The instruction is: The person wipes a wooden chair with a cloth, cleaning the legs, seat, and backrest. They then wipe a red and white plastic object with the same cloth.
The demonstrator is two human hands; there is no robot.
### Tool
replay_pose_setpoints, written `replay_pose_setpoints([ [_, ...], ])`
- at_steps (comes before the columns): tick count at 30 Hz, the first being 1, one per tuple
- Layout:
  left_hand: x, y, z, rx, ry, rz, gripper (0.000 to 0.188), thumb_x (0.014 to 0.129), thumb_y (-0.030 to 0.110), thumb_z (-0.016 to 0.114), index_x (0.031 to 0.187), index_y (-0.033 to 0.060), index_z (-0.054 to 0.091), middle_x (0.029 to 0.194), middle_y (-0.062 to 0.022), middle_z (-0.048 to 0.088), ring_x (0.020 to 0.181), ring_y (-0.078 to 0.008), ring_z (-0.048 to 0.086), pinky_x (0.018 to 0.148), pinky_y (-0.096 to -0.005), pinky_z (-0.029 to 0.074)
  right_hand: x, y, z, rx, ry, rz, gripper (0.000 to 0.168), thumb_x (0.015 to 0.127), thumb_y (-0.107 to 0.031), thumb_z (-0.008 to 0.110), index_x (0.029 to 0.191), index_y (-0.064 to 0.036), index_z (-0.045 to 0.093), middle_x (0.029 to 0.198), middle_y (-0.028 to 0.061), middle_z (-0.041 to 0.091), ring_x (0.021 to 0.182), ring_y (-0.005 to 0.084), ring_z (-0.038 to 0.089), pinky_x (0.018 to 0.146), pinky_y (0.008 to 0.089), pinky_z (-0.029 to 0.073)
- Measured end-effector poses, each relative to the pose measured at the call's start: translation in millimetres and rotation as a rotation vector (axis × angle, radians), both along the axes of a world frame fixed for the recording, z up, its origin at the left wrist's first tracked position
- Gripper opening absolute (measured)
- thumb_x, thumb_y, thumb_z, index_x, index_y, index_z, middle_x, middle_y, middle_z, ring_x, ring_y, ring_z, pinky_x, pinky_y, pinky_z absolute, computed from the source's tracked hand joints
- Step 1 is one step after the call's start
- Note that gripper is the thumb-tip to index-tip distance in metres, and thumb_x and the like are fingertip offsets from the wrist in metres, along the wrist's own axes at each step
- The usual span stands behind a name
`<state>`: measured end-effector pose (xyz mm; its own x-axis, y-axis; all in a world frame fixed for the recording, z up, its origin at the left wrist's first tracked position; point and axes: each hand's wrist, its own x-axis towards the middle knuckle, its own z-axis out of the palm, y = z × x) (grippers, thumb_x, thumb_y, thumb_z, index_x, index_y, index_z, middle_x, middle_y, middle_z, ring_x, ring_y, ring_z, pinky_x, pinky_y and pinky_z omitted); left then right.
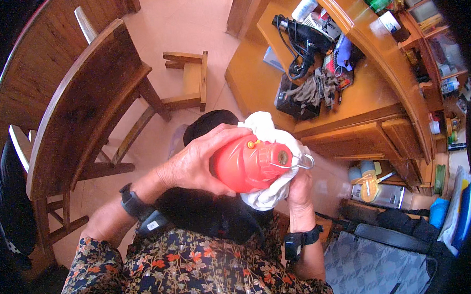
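In front of my body a red plastic object (236, 162), rounded and tapering to a ribbed end, lies tilted between my hands. It has a small yellow knob on its side, a round brownish disc on its narrow end and a thin wire loop. My left hand (194, 162) grips the wide end, thumb and fingers spread around it. A bunched white cloth (272, 135) wraps the far side and the right edge of the object. My right hand (300, 185) holds this cloth against the object; most of its fingers are hidden behind the cloth.
A dark wooden chair (87, 102) stands at left, with a small wooden stool (191, 82) beyond it. At right, a wooden cabinet (375, 97) bears a black hair dryer (309, 41) and a crumpled grey cloth (315, 88). A grey patterned bag (374, 263) lies at lower right.
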<state>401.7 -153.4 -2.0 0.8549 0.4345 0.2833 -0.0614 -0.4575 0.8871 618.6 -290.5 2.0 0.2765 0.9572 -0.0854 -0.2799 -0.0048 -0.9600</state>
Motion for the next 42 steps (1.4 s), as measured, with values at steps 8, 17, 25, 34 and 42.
replay_pose_setpoints([
  [8, 11, 44, -6, -0.070, 0.159, -0.185, 0.115, 0.055, 0.030, 0.097, 0.150, 0.0042, 0.038, 0.149, -0.0145, 0.046, 0.138, -0.0256, 0.043, 0.115, -0.0412, 0.036, -3, 24, -28, 0.032, 0.022, -0.149, 0.046, 0.099, -0.037, 0.051, 0.127, -0.002, 0.059, 0.126, 0.0094, 0.063, 0.116, 0.0210, 0.060, 0.103, 0.0381, 0.046],
  [17, -5, -4, -2, -0.041, 0.123, 0.122, 0.105, 0.071, 0.031, 0.088, 0.153, 0.0026, 0.029, 0.157, -0.0217, 0.031, 0.148, -0.0351, 0.027, 0.121, -0.0460, 0.024, -37, 10, -31, 0.062, -0.019, -0.242, 0.042, 0.102, -0.027, 0.046, 0.132, 0.001, 0.053, 0.130, 0.0118, 0.060, 0.116, 0.0212, 0.061, 0.100, 0.0372, 0.050],
  [25, 13, -15, -19, 0.004, 0.094, 0.229, 0.111, 0.056, 0.029, 0.092, 0.146, 0.0011, 0.034, 0.142, -0.0227, 0.045, 0.136, -0.0383, 0.043, 0.115, -0.0450, 0.035, -9, 16, -2, 0.103, -0.333, 0.083, 0.051, 0.098, -0.035, 0.055, 0.129, 0.005, 0.059, 0.136, 0.0152, 0.057, 0.132, 0.0258, 0.047, 0.114, 0.0394, 0.031],
  [34, 17, 12, -20, -0.147, 0.095, -0.019, 0.110, 0.060, 0.027, 0.096, 0.149, 0.0042, 0.033, 0.146, -0.0133, 0.046, 0.135, -0.0239, 0.045, 0.115, -0.0399, 0.037, 6, 65, 22, 0.111, -0.354, 0.387, 0.045, 0.096, -0.034, 0.053, 0.118, 0.002, 0.067, 0.126, 0.0130, 0.064, 0.122, 0.0247, 0.055, 0.108, 0.0363, 0.037],
  [42, 13, 6, -16, 0.045, 0.083, -0.007, 0.113, 0.060, 0.040, 0.094, 0.148, 0.0022, 0.034, 0.143, -0.0178, 0.047, 0.135, -0.0315, 0.046, 0.114, -0.0432, 0.036, -20, 36, -15, 0.378, -0.704, -0.117, 0.037, 0.096, -0.033, 0.048, 0.099, 0.001, 0.062, 0.104, 0.0178, 0.064, 0.103, 0.0343, 0.060, 0.095, 0.0439, 0.046],
])
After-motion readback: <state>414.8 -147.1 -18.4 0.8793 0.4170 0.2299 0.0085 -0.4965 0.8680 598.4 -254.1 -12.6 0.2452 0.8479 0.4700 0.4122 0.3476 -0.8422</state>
